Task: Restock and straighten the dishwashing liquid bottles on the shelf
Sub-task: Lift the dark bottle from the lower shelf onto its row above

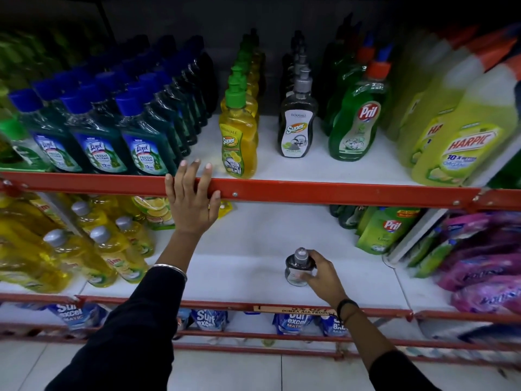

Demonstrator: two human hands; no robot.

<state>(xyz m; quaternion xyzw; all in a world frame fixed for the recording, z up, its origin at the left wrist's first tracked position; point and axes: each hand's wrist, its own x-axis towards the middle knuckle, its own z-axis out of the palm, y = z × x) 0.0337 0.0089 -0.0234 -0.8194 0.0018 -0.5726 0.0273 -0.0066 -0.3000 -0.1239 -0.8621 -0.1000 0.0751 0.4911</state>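
Observation:
My right hand (pixel 321 273) grips a dark grey dishwashing bottle (pixel 296 270) with a silver cap, standing on the white lower shelf (pixel 253 249). My left hand (pixel 191 198) rests on the red front rail (pixel 310 191) of the upper shelf, fingers spread over its edge. On the upper shelf stand a row of yellow Super bottles (pixel 239 136) with green pumps, a row of dark grey Super bottles (pixel 297 122) and green Pril bottles (pixel 355 119), each row running back into the shelf.
Blue-capped Lizol bottles (pixel 98 136) fill the upper shelf's left; Harpic bottles (pixel 462 142) its right. Yellow Vim bottles (pixel 107 249) sit lower left, Pril refill pouches (pixel 386 230) and pink packs (pixel 479 272) lower right. Surf Excel pouches (pixel 205 318) lie on the bottom shelf.

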